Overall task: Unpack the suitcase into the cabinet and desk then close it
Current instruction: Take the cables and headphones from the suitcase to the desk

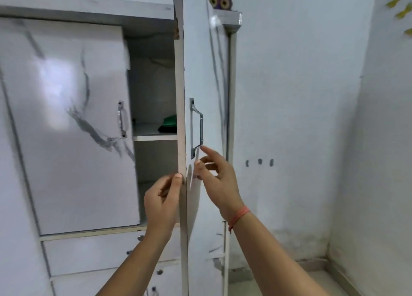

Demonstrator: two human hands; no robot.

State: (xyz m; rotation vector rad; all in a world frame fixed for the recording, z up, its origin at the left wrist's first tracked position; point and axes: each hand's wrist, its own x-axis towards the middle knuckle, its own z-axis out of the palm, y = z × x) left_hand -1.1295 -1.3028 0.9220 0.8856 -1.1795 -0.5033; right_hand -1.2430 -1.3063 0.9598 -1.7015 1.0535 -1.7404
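Cabinet (89, 8): white w/ grey marble veining. Its left door (66, 117) is partly open and angled, w/ a small metal handle (121, 119) at its right edge. The right door (200, 72) is swung out toward the near side, thin edge facing us, w/ a long grey bar handle (197, 128). Between the doors an inner shelf (153, 137) carries a green folded cloth (169, 124) at right; below are drawers (100, 255) w/ round knobs (140, 237).

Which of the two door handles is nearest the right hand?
The dark handle on the open door: the right hand's forefinger nears its lower end. The shiny handle on the marbled door is farther off.
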